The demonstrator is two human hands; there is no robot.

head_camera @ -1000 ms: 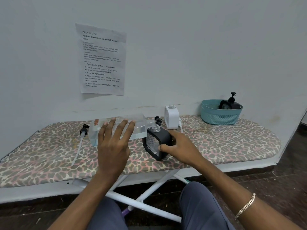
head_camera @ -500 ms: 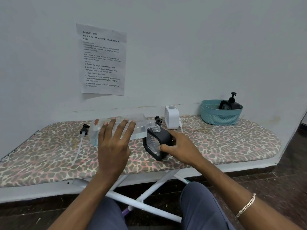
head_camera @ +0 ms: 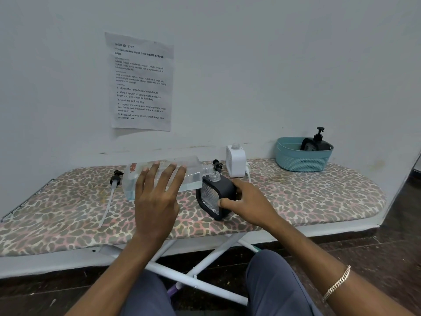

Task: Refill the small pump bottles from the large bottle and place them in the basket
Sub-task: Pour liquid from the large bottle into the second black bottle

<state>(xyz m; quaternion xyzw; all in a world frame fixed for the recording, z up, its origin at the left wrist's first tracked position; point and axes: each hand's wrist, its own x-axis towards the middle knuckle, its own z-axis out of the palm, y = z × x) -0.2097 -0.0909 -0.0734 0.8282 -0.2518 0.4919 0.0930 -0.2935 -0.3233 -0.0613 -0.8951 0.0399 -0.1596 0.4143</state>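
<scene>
Setting: pale painted wall (head_camera: 273, 65) with a printed paper sheet (head_camera: 141, 83) taped on; ironing board (head_camera: 296, 201) in leopard-print fabric.

1. Large bottle (head_camera: 191, 174): clear plastic, squarish, lying sideways just above the board, some liquid inside. Left hand (head_camera: 157, 201) holds it, fingers spread over its near side (thumb hidden). Its neck points to 3 o'clock, meeting the mouth of item 2.
2. Small bottle (head_camera: 218, 192): black rounded frame, clear textured face, uncapped, tilted. Right hand (head_camera: 248, 201) grips its right edge.
3. White bottle (head_camera: 235, 160): boxy, at 1 o'clock of item 2.
4. Pump head (head_camera: 116, 179): black with a white tube, at 9 o'clock of item 1.
5. Basket (head_camera: 303, 160): teal woven plastic, at 2 o'clock, holding a black pump bottle (head_camera: 319, 142).
</scene>
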